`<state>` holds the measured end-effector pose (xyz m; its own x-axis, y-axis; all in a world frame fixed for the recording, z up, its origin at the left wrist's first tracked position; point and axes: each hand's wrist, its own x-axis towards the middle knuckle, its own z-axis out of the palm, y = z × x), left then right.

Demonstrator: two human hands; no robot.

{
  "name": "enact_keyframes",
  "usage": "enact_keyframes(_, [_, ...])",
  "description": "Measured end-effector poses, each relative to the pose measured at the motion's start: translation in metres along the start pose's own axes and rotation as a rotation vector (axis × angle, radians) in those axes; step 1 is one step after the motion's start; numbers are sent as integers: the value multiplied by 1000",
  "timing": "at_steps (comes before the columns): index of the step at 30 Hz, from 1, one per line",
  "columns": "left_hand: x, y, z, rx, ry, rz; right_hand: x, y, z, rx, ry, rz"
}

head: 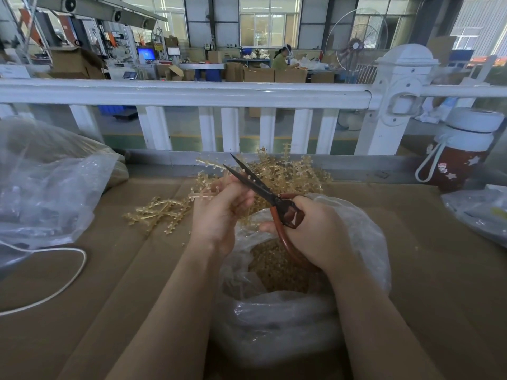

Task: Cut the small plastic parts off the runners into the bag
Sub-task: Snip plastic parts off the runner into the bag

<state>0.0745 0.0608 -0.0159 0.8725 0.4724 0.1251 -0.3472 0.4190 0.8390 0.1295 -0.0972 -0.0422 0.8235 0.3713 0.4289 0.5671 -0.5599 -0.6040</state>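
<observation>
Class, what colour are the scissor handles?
Reddish-brown, on the scissors in the right hand; head view.

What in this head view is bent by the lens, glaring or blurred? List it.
Head view: the wide angle bows the white railing and tilts the post; daylight blows out the windows; glare streaks the clear bag under the hands; the bottle at the right edge is soft and stretched; the scissors stay sharp.
</observation>
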Motion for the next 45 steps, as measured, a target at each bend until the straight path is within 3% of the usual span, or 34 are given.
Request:
enact_keyframes(13, [-2,3,0,27,29,-32,-1,1,-3,-80,31,-29])
enact_keyframes(29, [-2,6,-5,30,-63,-71,-2,1,-2,-24,27,-11])
enact_keyframes(45, [-1,3,-8,256,-32,135,-2,0,-5,-125,34,-72])
